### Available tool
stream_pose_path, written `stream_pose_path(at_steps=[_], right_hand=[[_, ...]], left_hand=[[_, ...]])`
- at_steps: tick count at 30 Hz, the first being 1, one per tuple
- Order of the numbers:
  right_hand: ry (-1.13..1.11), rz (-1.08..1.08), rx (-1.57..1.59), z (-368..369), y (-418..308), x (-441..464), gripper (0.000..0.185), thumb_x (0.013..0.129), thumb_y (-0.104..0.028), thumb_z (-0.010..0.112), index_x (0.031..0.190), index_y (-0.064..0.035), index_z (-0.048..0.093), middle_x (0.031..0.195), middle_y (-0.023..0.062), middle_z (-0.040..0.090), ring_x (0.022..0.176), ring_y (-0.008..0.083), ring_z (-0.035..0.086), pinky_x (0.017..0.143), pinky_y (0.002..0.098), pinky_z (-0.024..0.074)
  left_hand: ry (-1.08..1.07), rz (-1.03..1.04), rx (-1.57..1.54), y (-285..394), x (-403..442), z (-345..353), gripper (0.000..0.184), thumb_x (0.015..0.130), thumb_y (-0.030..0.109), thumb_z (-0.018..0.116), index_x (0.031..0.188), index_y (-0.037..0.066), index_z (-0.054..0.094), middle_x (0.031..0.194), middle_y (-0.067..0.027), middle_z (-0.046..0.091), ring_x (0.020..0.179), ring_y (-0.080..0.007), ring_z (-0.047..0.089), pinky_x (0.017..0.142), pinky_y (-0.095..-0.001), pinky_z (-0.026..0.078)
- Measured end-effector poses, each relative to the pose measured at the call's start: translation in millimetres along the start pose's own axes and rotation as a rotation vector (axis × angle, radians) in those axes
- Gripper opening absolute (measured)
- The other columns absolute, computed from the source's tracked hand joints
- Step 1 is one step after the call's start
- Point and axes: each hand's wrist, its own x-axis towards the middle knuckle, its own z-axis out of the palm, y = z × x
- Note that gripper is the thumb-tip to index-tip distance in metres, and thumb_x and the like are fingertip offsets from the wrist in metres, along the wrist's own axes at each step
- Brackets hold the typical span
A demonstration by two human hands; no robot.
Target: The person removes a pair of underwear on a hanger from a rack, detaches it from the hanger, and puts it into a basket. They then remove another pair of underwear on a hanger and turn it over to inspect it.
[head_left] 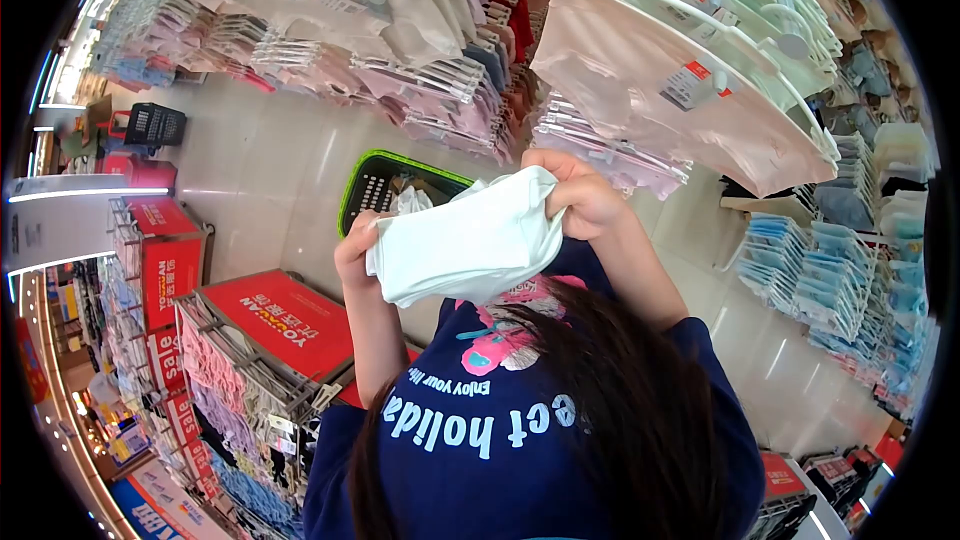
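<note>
A pale mint folded cloth garment (465, 240) is stretched between my two hands, in front of my chest. My left hand (357, 248) pinches its left end with fingers curled. At the upper right corner, my right hand (582, 196) grips the garment with its fingers bent over the edge. The exact kind of garment cannot be told while it is folded. Behind and below the cloth is a black shopping basket with a bright green rim (375, 159), partly hidden by it. A clear plastic bag (411, 201) shows inside the basket.
Pale pink garments on white hangers (640, 75) hang close ahead on the right. More racks of pink clothing (340, 10) stand ahead left. Blue garments (815, 280) hang at right. A red-topped display rack (280, 320) stands at left; another basket (157, 125) sits farther off.
</note>
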Motion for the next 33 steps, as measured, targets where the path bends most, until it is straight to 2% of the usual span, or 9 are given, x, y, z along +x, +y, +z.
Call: stream_pose_path(at_steps=[11, 13, 15, 18, 22, 24, 28, 31, 33], right_hand=[[-0.084, -0.098, 0.179, 35, 2, -13, 0.057, 0.051, 0.015, 0.04, 0.107, 0.0027, 0.043, 0.096, 0.0128, 0.054, 0.088, 0.0201, 0.057, 0.073, 0.0298, 0.0479], [-0.151, -0.107, 0.201, 45, 0, -17, 0.057, 0.051, 0.015, 0.041, 0.107, 0.0028, 0.043, 0.096, 0.0128, 0.054, 0.089, 0.0202, 0.056, 0.074, 0.0302, 0.0474], [-0.2, -0.08, 0.221, 48, -4, -16, 0.058, 0.051, 0.015, 0.041, 0.108, 0.003, 0.042, 0.097, 0.0125, 0.054, 0.09, 0.0203, 0.056, 0.075, 0.0305, 0.047], [-0.134, -0.055, 0.227, 46, -1, -15, 0.058, 0.052, 0.014, 0.042, 0.109, 0.0035, 0.041, 0.098, 0.013, 0.053, 0.09, 0.0205, 0.055, 0.074, 0.0307, 0.0468], [-0.206, -0.077, 0.202, 43, -1, -18, 0.058, 0.052, 0.014, 0.043, 0.11, 0.0034, 0.041, 0.1, 0.0127, 0.053, 0.092, 0.0201, 0.055, 0.077, 0.031, 0.0459], [-0.118, -0.044, 0.141, 38, 2, -19, 0.062, 0.054, 0.013, 0.043, 0.115, 0.0011, 0.039, 0.109, 0.0186, 0.048, 0.097, 0.0241, 0.053, 0.08, 0.0328, 0.0447], [-0.217, -0.04, 0.252, 45, -2, -13, 0.07, 0.058, 0.011, 0.04, 0.126, -0.0062, 0.032, 0.123, 0.0315, 0.031, 0.105, 0.0344, 0.048, 0.085, 0.0371, 0.0425], [-0.294, -0.128, 0.326, 35, 1, -7, 0.075, 0.061, 0.01, 0.038, 0.132, -0.012, 0.026, 0.128, 0.0383, 0.018, 0.108, 0.0411, 0.045, 0.087, 0.0401, 0.0415], [-0.236, -0.114, 0.278, 34, 0, -6, 0.073, 0.062, 0.01, 0.037, 0.132, -0.009, 0.025, 0.127, 0.0365, 0.023, 0.106, 0.0375, 0.048, 0.087, 0.0392, 0.0425]], left_hand=[[0.363, -0.012, -0.096, 3, -13, 52, 0.046, 0.087, 0.034, 0.032, 0.095, -0.005, 0.056, 0.089, -0.02, 0.061, 0.078, -0.0299, 0.061, 0.07, -0.0372, 0.049], [0.289, 0.154, 0.072, 3, -21, 68, 0.043, 0.083, 0.038, 0.037, 0.082, 0.0, 0.057, 0.077, -0.0151, 0.062, 0.066, -0.0241, 0.06, 0.063, -0.033, 0.048], [0.265, 0.178, 0.012, 3, -27, 76, 0.039, 0.083, 0.027, 0.038, 0.081, -0.008, 0.052, 0.078, -0.0211, 0.059, 0.065, -0.0253, 0.059, 0.06, -0.0321, 0.047], [0.47, 0.157, 0.124, 8, -21, 91, 0.037, 0.081, 0.027, 0.039, 0.078, -0.008, 0.052, 0.075, -0.0215, 0.059, 0.061, -0.0244, 0.058, 0.055, -0.0319, 0.045], [0.426, 0.191, 0.182, 4, -25, 90, 0.035, 0.081, 0.03, 0.041, 0.071, -0.003, 0.05, 0.067, -0.0172, 0.057, 0.055, -0.022, 0.055, 0.052, -0.0308, 0.044], [0.455, 0.206, 0.393, 2, -30, 90, 0.033, 0.082, 0.035, 0.041, 0.064, 0.007, 0.046, 0.058, -0.0079, 0.053, 0.049, -0.0184, 0.05, 0.049, -0.0305, 0.042], [-0.022, 0.196, 0.341, 4, -13, 105, 0.03, 0.081, 0.023, 0.044, 0.056, 0.009, 0.035, 0.048, -0.0067, 0.044, 0.036, -0.0161, 0.037, 0.037, -0.0304, 0.032], [0.158, 0.135, 0.456, -1, -11, 123, 0.046, 0.072, 0.026, 0.049, 0.038, 0.002, 0.03, 0.039, -0.01, 0.039, 0.033, -0.0156, 0.029, 0.035, -0.0317, 0.019], [0.202, 0.132, 0.443, -4, -14, 113, 0.04, 0.076, 0.027, 0.049, 0.049, -0.002, 0.044, 0.05, -0.012, 0.05, 0.041, -0.0178, 0.044, 0.04, -0.0287, 0.032]])
